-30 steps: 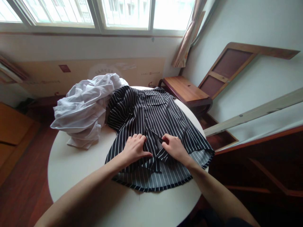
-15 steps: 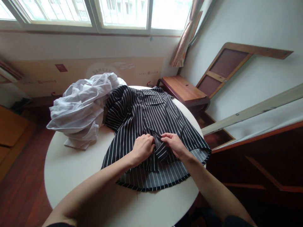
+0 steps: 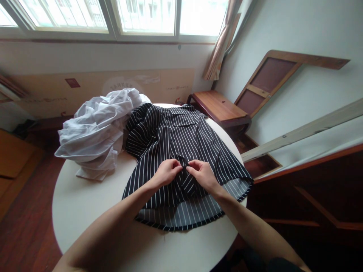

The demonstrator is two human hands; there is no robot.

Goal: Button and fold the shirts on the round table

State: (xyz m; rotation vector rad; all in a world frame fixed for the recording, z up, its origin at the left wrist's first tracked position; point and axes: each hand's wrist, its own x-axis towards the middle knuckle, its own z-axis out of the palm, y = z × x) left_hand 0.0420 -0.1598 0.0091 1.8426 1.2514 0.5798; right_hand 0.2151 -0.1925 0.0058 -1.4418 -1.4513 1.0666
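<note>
A black shirt with white stripes (image 3: pixel 184 136) lies front side up on a round white table (image 3: pixel 82 211), its hem toward me. Buttons run down its middle, fastened in the upper part. My left hand (image 3: pixel 169 170) pinches one front edge of the shirt low on the button line. Close beside it, my right hand (image 3: pixel 202 174) pinches the other front edge, the fingertips of both hands almost touching. Whether a button sits between the fingers is hidden. Below the hands the front edges are parted, and the grey inside of the back hem shows.
A crumpled white garment (image 3: pixel 93 128) is heaped at the table's left side, against the shirt's sleeve. Behind the table on the right stands a wooden bench or stool (image 3: pixel 221 105). Dark wooden furniture (image 3: pixel 306 192) is close on the right. Windows (image 3: pixel 146 17) line the far wall.
My left hand has turned from a knuckles-up grip into a fingertip pinch. My right hand has shifted slightly left, so the fingertips are closer together over the shirt's front edges.
</note>
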